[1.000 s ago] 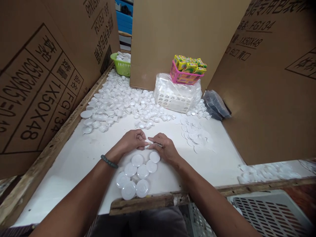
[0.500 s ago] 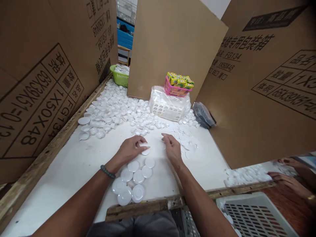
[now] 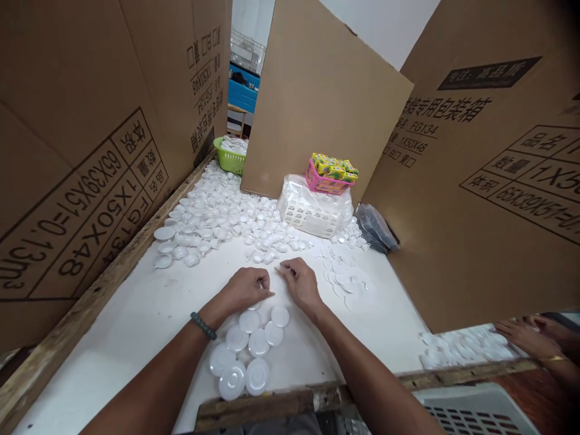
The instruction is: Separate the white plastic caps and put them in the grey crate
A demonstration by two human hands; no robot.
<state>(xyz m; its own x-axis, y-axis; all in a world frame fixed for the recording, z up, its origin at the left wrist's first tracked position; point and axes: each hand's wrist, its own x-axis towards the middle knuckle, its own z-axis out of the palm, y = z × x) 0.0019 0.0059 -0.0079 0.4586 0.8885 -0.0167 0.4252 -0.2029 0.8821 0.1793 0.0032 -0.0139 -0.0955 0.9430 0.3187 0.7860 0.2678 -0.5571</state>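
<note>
My left hand lies on the white table with its fingers curled, and a bit of a white lid shows between them. My right hand is close beside it, fingertips pinched together and nearly touching the left hand; what they hold is too small to make out. Just in front of both hands, several round white lids lie flat in a cluster. A spread of thin white discs lies right of my right hand.
A large heap of white caps covers the far left of the table. Behind stand a bagged white box, a pink basket of yellow packs, a green basket and a dark bag. Cardboard walls surround it. Another person's hands work at right.
My hands have come together again after the right hand reached toward the thin discs. The left hand has curled shut. The view has tilted upward.
</note>
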